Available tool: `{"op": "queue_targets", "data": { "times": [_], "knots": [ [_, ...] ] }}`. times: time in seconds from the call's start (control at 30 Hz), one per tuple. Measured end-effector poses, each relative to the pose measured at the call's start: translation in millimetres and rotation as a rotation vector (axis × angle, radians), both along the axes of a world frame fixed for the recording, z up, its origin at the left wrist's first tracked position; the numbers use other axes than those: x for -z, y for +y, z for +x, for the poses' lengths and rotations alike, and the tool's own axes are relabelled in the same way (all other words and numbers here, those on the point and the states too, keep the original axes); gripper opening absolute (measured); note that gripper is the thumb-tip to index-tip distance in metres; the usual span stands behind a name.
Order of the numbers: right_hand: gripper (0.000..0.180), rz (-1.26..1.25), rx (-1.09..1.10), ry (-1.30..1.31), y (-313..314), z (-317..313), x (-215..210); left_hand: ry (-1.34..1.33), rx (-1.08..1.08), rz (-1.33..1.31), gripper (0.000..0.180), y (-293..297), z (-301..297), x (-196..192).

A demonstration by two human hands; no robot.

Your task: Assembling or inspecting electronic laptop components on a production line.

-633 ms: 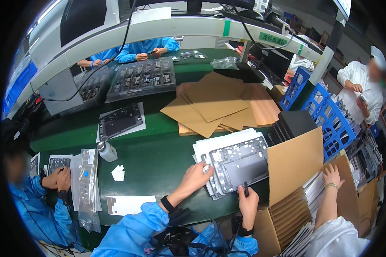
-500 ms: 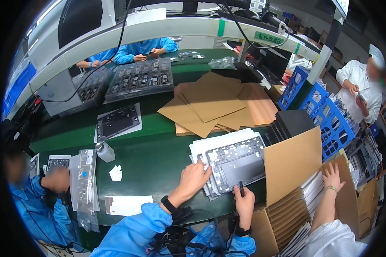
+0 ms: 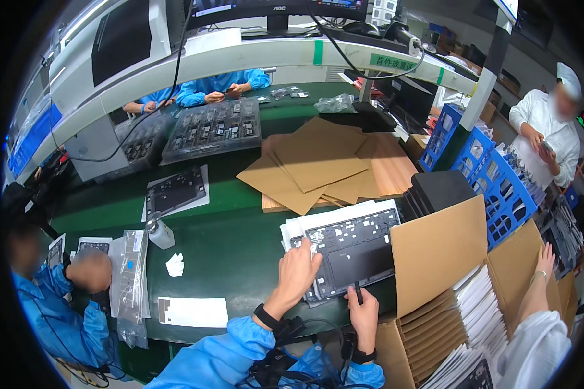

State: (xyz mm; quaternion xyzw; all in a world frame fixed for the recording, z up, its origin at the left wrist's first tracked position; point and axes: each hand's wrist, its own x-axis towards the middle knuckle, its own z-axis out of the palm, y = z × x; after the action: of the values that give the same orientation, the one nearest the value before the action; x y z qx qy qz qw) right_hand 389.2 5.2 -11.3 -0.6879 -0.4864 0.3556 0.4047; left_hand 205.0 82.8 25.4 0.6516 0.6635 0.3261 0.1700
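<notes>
A: Where's the panel?
B: Dark panel lies flat on white sheets, near edge of the green bench, straight ahead of the wearer.
A: Left hand?
B: Left hand lies palm down on the panel's left end, fingers loosely curled, pressing, holding nothing.
A: Right?
B: Right hand sits at the panel's near edge, closed around a thin black tool, tip touching the panel rim.
A: Around it?
B: Open carton just right of the panel, flap up, white stacks inside. Black tray stack behind the carton. Blue crates further right. Loose cardboard sheets behind the panel. White bottle and a crumpled wipe left on the bench, well apart from the hands.
A: Others?
B: Person in blue at far left, hand on a bagged part. Person in white at lower right, hand on the carton's far edge. Two more across the bench, behind grey trays.
</notes>
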Motion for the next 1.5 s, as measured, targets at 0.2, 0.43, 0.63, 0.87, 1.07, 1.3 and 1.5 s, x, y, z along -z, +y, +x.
{"op": "queue_targets", "data": {
  "times": [0.2, 0.43, 0.63, 0.87, 1.07, 1.3, 1.5],
  "knots": [
    [0.038, 0.080, -0.050, -0.043, -6.9, -4.2, -0.1, -0.459, -0.041, 0.107, 0.029, 8.5, -10.0, -0.2],
    [0.039, -0.012, -0.429, 0.236, -20.4, 9.9, -19.1, -0.658, -0.045, 0.268, 0.019, 2.9, -65.9, -32.1],
    [0.049, -0.065, -0.483, 0.889, -16.2, -31.3, 9.9, -0.807, -0.049, 0.324, 0.013, -67.8, -177.1, -41.3],
    [0.057, -0.223, -0.582, 1.177, 12.5, -101.1, -10.7, -0.842, -0.231, 0.199, 0.014, -162.2, -288.1, 8.6],
    [0.029, 0.070, -0.492, -0.237, 8.3, -158.5, -6.6, -0.629, -0.336, 0.201, 0.013, -151.7, -305.4, 75.9],
    [0.032, 0.059, -0.403, -0.581, 1.3, -155.4, -9.5, -0.114, -0.414, 0.108, 0.023, -131.7, -282.2, 63.0],
    [0.010, 0.331, -0.397, -0.441, -13.4, -164.1, -68.4, -0.511, -0.347, -0.081, 0.033, -154.0, -246.0, 14.6]
  ]
}}
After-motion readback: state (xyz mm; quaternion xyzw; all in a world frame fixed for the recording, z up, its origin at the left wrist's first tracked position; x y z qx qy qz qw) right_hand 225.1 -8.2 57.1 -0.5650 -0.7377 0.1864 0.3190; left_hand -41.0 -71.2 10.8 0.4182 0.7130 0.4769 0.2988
